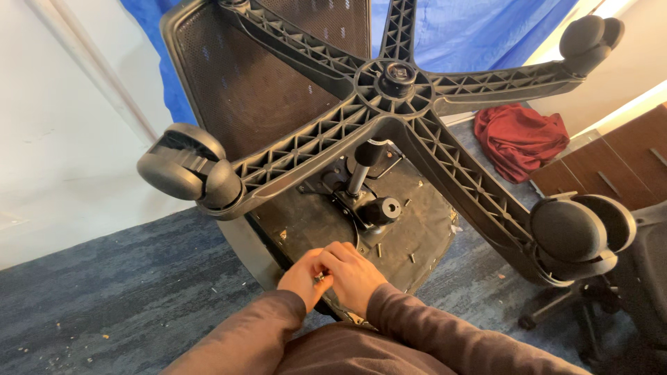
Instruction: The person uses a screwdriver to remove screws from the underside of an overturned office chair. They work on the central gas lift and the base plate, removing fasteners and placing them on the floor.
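Note:
An office chair lies upturned, its black five-spoke base (396,83) with castors pointing at me. Under the base is the seat's dark underside (306,215) with a metal mechanism plate (361,201) and gas column. My left hand (302,278) and my right hand (351,274) meet at the seat's near edge, fingers pinched together on a small metal part (321,277), probably a bolt. Both sleeves are brown. What the part joins to is hidden by my fingers.
Loose screws (411,257) lie on the seat underside. A crumpled red cloth (521,139) sits on the blue carpet at right. A wooden cabinet (611,167) and another chair's base (556,312) stand right. A white wall is left, blue sheet behind.

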